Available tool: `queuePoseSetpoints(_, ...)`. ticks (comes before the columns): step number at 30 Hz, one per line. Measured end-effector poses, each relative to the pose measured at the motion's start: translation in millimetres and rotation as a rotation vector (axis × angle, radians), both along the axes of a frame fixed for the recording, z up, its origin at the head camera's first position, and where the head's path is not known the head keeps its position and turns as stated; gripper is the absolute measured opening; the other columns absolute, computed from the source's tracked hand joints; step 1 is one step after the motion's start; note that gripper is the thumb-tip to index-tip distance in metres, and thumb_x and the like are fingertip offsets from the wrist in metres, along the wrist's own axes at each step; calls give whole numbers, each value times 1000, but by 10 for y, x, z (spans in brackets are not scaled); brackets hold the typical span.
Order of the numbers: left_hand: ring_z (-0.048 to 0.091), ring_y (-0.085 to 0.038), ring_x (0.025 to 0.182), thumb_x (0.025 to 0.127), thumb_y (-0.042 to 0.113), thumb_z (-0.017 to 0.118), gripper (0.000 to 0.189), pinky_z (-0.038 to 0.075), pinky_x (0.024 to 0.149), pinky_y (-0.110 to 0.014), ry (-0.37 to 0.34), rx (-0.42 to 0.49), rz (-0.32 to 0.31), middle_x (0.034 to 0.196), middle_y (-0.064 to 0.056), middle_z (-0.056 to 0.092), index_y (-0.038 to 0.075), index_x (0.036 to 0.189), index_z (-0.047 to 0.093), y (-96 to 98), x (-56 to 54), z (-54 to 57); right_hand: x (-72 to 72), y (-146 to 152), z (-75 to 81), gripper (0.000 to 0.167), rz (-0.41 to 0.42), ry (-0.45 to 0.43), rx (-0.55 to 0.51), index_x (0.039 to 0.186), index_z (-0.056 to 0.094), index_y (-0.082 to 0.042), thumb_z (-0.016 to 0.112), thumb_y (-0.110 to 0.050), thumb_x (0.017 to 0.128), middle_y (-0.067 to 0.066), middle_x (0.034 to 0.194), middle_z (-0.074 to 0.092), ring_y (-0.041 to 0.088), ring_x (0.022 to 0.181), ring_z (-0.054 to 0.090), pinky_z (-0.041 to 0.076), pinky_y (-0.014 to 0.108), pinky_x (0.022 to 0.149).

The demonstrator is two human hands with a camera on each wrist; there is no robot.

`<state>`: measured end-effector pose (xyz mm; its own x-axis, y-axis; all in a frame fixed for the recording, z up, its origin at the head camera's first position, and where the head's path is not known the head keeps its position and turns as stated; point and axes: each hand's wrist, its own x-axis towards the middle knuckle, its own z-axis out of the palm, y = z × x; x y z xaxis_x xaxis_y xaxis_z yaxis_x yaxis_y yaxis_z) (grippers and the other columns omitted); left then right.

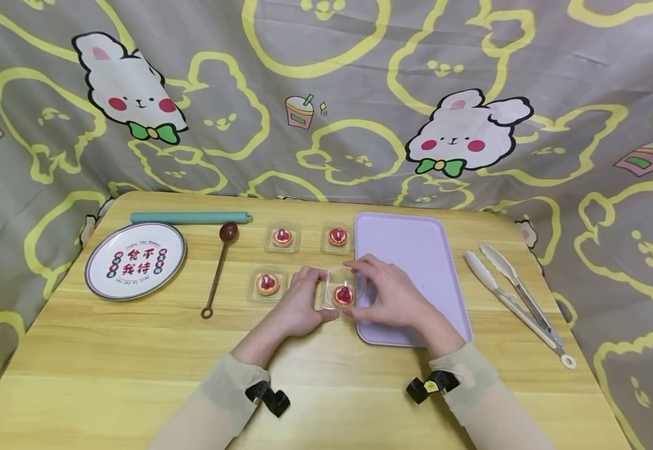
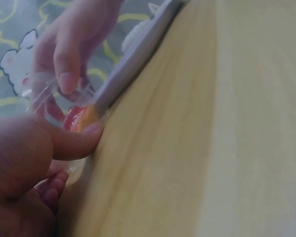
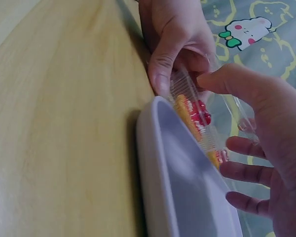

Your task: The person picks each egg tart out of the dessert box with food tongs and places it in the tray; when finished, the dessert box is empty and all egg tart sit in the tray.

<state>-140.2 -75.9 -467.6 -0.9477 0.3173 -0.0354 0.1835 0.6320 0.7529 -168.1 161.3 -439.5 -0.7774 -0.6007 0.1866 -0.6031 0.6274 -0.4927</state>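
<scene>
A fruit tart (image 1: 344, 295) with a red topping sits in a clear plastic box between my hands, beside the tray's left edge. My left hand (image 1: 302, 305) grips the box from the left, thumb along the near side in the left wrist view. From the right, my right hand (image 1: 391, 294) holds the clear lid (image 3: 238, 111) between thumb and fingers. That lid stands tilted beside the tart in the right wrist view. Close by are other boxed tarts: one (image 1: 268, 284) left of my left hand, and two farther back, a left one (image 1: 283, 237) and a right one (image 1: 338, 236).
A lilac tray (image 1: 416, 250) lies under my right forearm. Metal tongs (image 1: 520, 300) rest right of it. On the left are a white plate (image 1: 135, 261) with red lettering, a brown long-handled spoon (image 1: 219, 269) and a teal rod (image 1: 191, 217). Patterned cloth (image 1: 354, 81) hangs behind the table.
</scene>
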Motion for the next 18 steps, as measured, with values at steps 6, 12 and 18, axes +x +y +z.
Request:
queuePoseSetpoints(6, 49, -34, 135, 79, 24, 95, 88, 41, 116, -50, 0, 22, 21, 141, -16, 51, 0, 149, 48, 1, 45, 1, 31, 57, 81, 89, 29, -73, -84, 152, 55, -8, 95, -36, 77, 0, 113, 66, 14, 91, 62, 56, 35, 76)
queuePoseSetpoints(12, 48, -36, 138, 73, 29, 99, 108, 41, 116, -53, 26, 35, 39, 147, -18, 48, 4, 159, 39, -48, 90, 101, 75, 105, 191, 92, 59, -148, -163, 157, 49, -5, 94, -23, 79, 5, 120, 68, 19, 94, 64, 59, 39, 81)
queuePoseSetpoints(18, 53, -36, 135, 74, 35, 99, 111, 48, 110, -52, 83, 95, 7, 151, -14, 50, 13, 163, 36, -123, 147, 404, 126, 113, 283, 89, 71, -139, -206, 155, 49, -1, 93, -17, 79, 13, 127, 68, 23, 94, 66, 59, 44, 80)
